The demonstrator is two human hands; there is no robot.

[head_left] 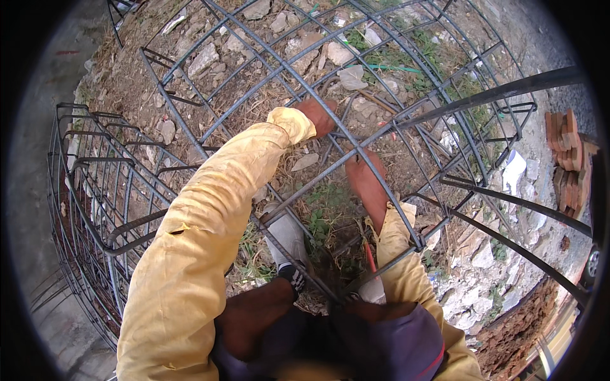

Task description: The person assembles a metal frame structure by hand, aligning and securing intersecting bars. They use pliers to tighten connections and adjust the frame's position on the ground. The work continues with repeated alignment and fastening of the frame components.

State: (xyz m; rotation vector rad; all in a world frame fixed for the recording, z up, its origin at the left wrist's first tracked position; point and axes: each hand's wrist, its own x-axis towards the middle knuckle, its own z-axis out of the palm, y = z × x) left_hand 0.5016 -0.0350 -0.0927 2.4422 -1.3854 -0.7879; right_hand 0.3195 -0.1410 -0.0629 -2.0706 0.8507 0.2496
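A lattice of grey steel reinforcing bars [298, 76] spreads in front of me, with crossing rods and bent stirrups. My left hand [316, 117], in a yellow sleeve, is in among the bars near a crossing. Its fingers are curled, and what they hold is hidden. Lower and to the right, my right hand [366, 173] reaches up beneath the lattice, close to another crossing. A bar hides part of it, and its fingers cannot be made out. Below the right wrist, a thin red piece [370, 257] shows between the bars.
A second rebar cage [108, 159] stands at the left beside grey pavement. Beneath the lattice lie stones, rubble [203, 60] and grass. Long dark bars [515, 206] run off to the right, towards stacked orange bricks [565, 152]. My feet, one in a grey sock [284, 238], are under the bars.
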